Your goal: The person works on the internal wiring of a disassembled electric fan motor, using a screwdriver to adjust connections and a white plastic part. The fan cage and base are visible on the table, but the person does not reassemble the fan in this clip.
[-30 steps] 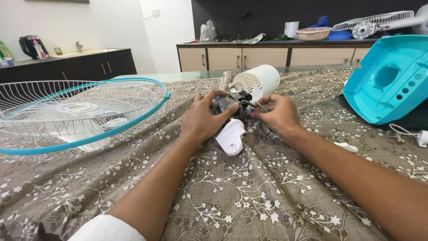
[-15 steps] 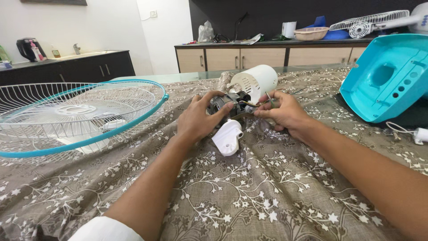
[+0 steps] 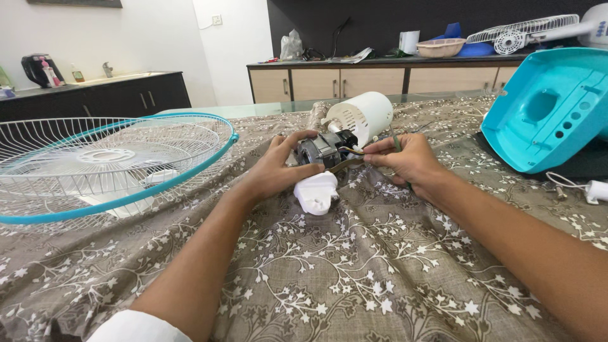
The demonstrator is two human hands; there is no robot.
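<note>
Right hand shifted right | fan motor under left hand

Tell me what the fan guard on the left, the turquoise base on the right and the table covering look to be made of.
Fan guard: thin white wire, probably coated metal, with a glossy turquoise rim that looks plastic.
Turquoise base: moulded plastic, smooth with a soft sheen and formed holes.
Table covering: woven fabric, matte grey-brown with a white floral print; it creases and folds.
</note>
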